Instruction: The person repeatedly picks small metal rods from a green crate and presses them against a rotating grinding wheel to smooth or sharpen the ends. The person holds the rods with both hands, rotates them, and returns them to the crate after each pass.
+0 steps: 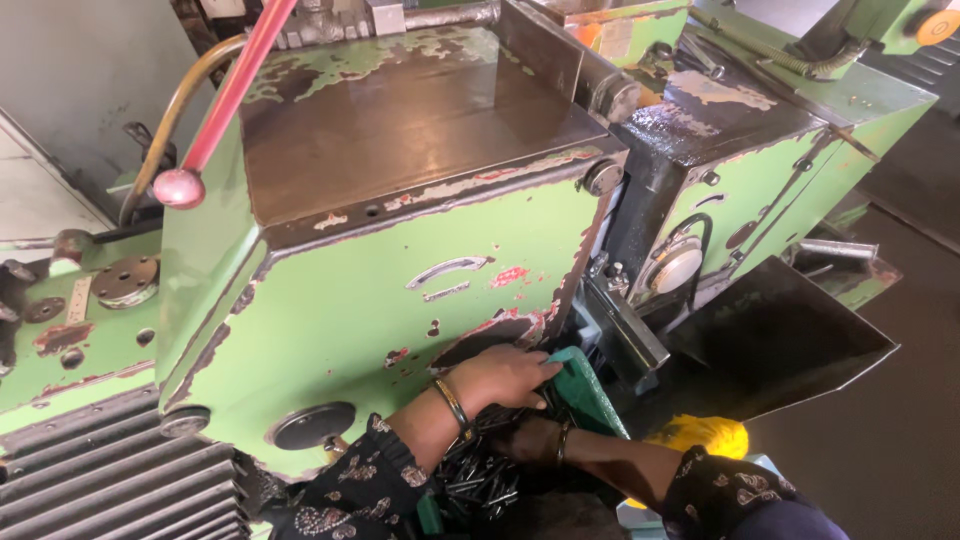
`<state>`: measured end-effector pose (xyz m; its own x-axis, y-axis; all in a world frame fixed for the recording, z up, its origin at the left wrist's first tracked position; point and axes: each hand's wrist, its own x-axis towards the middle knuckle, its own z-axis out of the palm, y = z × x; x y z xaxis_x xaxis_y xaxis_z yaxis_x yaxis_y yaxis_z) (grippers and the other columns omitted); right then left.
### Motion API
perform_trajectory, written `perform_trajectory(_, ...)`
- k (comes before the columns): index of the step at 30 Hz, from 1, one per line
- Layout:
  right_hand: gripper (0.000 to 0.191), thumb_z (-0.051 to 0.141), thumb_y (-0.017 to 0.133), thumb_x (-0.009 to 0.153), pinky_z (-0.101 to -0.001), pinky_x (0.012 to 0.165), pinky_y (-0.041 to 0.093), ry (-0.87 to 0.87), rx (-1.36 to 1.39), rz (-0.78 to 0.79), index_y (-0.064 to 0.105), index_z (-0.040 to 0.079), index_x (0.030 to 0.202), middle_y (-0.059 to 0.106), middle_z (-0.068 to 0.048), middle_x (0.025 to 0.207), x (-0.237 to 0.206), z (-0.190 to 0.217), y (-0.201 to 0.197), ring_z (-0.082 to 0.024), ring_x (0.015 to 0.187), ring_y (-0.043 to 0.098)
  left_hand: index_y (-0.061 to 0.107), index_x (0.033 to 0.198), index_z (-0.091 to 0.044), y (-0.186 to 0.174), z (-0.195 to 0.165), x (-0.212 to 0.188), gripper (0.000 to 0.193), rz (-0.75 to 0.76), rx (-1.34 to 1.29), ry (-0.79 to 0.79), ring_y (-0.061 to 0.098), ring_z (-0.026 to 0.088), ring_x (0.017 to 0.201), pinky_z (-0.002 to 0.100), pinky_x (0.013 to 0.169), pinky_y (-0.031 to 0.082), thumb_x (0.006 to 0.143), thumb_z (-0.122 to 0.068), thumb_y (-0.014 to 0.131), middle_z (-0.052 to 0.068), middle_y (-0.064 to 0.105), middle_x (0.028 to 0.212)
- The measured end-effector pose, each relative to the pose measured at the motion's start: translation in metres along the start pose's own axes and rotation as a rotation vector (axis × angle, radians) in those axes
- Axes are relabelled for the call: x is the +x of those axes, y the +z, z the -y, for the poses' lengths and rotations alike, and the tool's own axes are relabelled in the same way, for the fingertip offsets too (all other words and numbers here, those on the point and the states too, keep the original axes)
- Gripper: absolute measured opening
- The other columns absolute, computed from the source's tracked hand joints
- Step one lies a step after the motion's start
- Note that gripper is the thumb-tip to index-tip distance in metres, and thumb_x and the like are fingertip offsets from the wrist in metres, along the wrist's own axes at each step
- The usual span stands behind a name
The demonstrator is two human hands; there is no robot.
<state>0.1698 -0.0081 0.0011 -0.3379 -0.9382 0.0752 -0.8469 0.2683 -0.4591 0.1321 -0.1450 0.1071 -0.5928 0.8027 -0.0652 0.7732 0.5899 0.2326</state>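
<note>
Both my arms reach under a worn green machine (380, 300). My left hand (505, 375), with a bangle at the wrist, rests on the rim of a green plastic crate (585, 390) beneath the machine body. Lower down, my right hand (525, 440) lies among several dark metal nails (480, 480) piled in the crate. Its fingers are buried in the pile, so I cannot tell what they grip. Both sleeves are dark with a pale pattern.
A red-knobbed lever (180, 187) slants up at the left. A dark metal chute (780, 340) slopes out at the right, with a yellow cloth or bag (705, 435) below it. Ribbed grey metal (100, 470) fills the lower left corner. Dark floor lies at the right.
</note>
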Motion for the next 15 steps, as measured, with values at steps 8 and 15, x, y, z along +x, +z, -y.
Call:
perform_trajectory(8,0.058,0.022,0.075,0.068,-0.0531,0.095,0.051,-0.099,-0.222,0.21,0.064,0.009,0.124,0.065,-0.024,0.123,-0.001,-0.011,0.001,-0.043,0.11,0.064,0.048,0.147,-0.009,-0.002,-0.004,-0.001,0.076,0.009,-0.017,0.002,0.064,0.037,0.109,0.048,0.088,0.051,0.082,-0.039,0.076,0.015,0.06,0.132)
perform_trajectory(15,0.064,0.026,0.077,0.076,-0.0533,0.09,0.052,0.07,-0.096,0.378,0.056,0.011,0.135,0.066,-0.023,0.116,0.0,-0.011,-0.001,-0.043,0.103,0.065,0.048,0.147,-0.01,-0.012,-0.011,-0.003,0.075,0.026,-0.019,-0.011,0.061,0.038,0.114,0.047,0.095,0.049,0.083,-0.037,0.076,0.014,0.061,0.132)
